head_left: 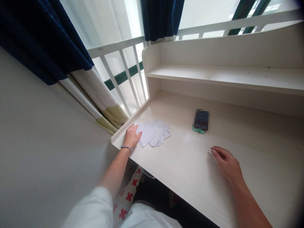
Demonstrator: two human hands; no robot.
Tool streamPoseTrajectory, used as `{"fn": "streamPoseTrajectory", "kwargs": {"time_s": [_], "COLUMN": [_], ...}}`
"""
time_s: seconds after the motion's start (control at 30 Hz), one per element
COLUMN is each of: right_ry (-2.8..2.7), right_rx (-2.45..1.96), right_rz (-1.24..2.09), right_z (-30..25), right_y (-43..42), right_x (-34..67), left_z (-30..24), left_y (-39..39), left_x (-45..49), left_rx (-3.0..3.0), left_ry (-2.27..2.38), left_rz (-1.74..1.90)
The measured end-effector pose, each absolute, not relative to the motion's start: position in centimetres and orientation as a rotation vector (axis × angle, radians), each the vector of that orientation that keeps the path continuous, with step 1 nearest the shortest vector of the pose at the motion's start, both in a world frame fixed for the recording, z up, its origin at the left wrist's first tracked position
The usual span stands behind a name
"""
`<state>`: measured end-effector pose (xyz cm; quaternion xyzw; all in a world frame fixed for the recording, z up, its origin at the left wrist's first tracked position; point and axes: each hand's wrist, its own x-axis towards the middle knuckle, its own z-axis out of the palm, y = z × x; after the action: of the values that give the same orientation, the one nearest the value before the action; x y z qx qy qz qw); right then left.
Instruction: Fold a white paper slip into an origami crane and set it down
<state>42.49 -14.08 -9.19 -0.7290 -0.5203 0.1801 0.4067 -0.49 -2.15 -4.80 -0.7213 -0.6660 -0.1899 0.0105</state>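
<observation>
My left hand [133, 136], with a metal chain bracelet at the wrist, rests at the left end of the desk. Its fingers are apart, and the thumb and fingertips meet the left edge of a loose, fanned pile of white paper slips [155, 132]. Faint dark marks show on some slips. Over the right part of the desk is my right hand [226, 161], its fingers curled in towards the thumb and nothing visible between them. Nearest to it lies a dark, blurred-out rectangular object [201, 119] with a green lower edge.
The pale wooden desk [180, 164] has a raised rim on its left and a shelf [213, 74] along its back. White railings [120, 74] and blue, white and yellow-green curtains [71, 63] stand beside it. Fabric with red crosses [129, 196] hangs below the front edge.
</observation>
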Motion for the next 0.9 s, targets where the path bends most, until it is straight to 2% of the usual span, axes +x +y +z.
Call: {"fn": "streamPoseTrajectory", "kwargs": {"time_s": [0.23,0.43,0.6,0.77,0.9], "right_ry": [-1.328,-1.328,-1.330,-1.326,-1.338], "right_rx": [-1.812,-1.781,-1.767,-1.754,-1.776], "right_rz": [0.440,0.432,0.437,0.451,0.446], "right_z": [-9.0,-8.8,-8.8,-8.3,-8.1], "right_y": [-14.1,-14.1,-14.1,-14.1,-14.2], "right_x": [42.3,42.1,41.8,41.5,41.5], "left_z": [-6.2,-5.3,-4.1,-4.0,-4.3], "left_y": [-5.6,-4.5,-1.9,0.4,1.1], "left_x": [3.7,5.8,3.6,-0.1,-1.4], "left_rx": [-2.339,-2.324,-2.239,-1.946,-1.943], "left_ry": [-2.095,-2.134,-2.269,-2.512,-2.593], "left_rz": [-0.511,-0.484,-0.477,-0.302,-0.349]}}
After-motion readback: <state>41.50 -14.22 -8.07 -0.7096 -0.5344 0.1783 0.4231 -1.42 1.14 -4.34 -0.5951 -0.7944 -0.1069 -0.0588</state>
